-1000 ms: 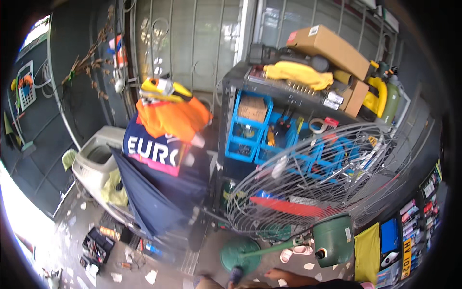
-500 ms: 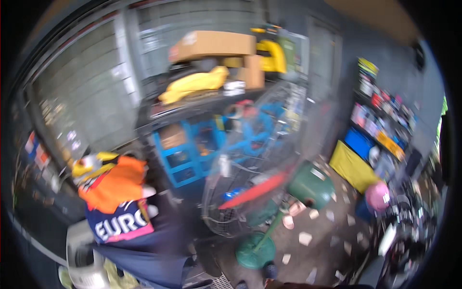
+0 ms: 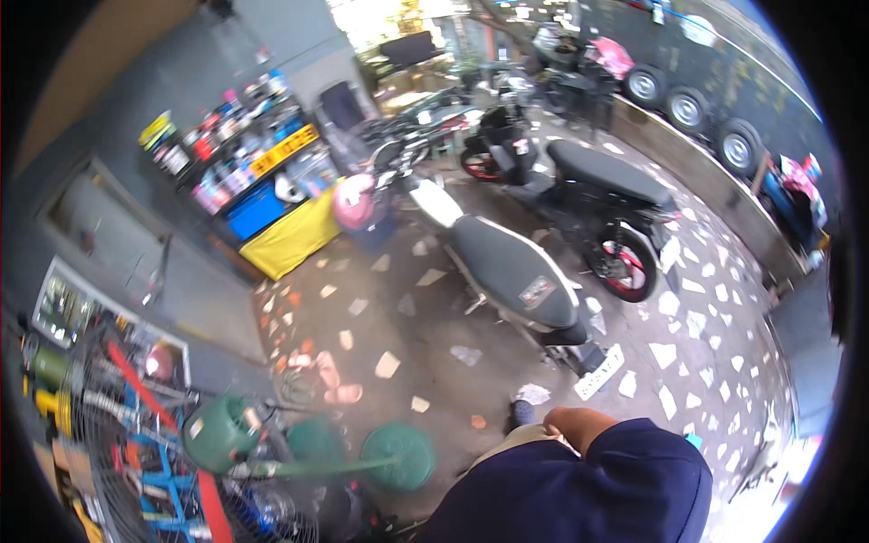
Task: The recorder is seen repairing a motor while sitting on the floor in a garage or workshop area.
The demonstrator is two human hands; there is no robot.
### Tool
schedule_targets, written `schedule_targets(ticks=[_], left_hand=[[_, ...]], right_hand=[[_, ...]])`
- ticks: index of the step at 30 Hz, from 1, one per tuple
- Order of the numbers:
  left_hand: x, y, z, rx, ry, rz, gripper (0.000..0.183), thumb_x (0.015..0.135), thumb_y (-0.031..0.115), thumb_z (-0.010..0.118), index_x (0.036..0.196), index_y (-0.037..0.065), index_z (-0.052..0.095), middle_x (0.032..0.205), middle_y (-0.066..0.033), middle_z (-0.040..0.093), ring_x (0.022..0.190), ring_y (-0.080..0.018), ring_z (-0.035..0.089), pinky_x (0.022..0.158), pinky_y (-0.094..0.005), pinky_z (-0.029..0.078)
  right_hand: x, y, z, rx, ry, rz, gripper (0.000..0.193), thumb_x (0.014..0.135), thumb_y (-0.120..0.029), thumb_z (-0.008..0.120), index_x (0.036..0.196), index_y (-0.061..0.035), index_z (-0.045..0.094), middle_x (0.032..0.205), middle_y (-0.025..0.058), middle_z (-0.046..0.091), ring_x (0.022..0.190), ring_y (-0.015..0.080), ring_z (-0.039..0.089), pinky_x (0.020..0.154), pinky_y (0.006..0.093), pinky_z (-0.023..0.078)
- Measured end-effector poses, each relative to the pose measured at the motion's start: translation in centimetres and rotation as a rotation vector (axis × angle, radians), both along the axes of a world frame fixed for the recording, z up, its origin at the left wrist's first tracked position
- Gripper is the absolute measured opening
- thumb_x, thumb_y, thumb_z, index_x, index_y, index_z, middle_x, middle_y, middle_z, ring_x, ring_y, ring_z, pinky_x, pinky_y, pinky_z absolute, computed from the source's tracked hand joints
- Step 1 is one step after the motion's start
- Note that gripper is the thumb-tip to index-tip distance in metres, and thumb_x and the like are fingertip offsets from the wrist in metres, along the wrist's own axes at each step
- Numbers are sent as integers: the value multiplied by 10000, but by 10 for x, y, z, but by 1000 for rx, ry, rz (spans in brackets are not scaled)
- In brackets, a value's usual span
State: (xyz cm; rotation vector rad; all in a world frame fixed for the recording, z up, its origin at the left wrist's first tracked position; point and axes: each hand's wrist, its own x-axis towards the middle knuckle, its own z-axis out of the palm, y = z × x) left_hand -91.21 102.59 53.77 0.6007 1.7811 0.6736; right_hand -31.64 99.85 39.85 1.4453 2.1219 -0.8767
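My right arm bends in from a navy sleeve at the lower edge, and my right hand (image 3: 559, 433) rests close against my beige shorts (image 3: 518, 443). Its fingers are mostly hidden, so whether it holds anything cannot be made out. My left hand is out of view. Ahead of me stands a motorcycle (image 3: 511, 271) with a dark grey seat and white side panels. Just beyond it is a black scooter (image 3: 606, 176) with red-rimmed wheels. Neither is touched by my visible hand.
At the lower left a large green fan (image 3: 222, 434) with red blades stands on a round base (image 3: 398, 455). Pink slippers (image 3: 337, 385) lie on the floor. Shelves of bottles (image 3: 244, 136) line the left wall; several wheels (image 3: 685, 110) sit on a low ledge at right.
My view has swung to the right, from the cluttered bench and fan to the motorcycles. The fan is now at the lower left, and my right arm has come into sight.
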Motion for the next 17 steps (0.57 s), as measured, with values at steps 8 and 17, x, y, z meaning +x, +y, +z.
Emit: schedule_targets(ticks=[8,17], left_hand=[[88,53,-36,-237,-163,-34,201,1037,259,664,963,101,566,743,-26,545,560,-186,537,515,-359,440],[254,177,9,304,139,-1041,432,1020,395,740,1247,30,705,1149,-155,780,1067,-279,744,963,-418,579]], right_hand=[[63,-14,47,-182,-103,-587,374,1060,-285,565,1268,-72,792,1380,136,740,1255,326,721,1020,471,596],[131,4,39,-713,142,-483,653,960,-520,695,1511,-172,654,1589,78,616,1562,400,425,1242,584,378]])
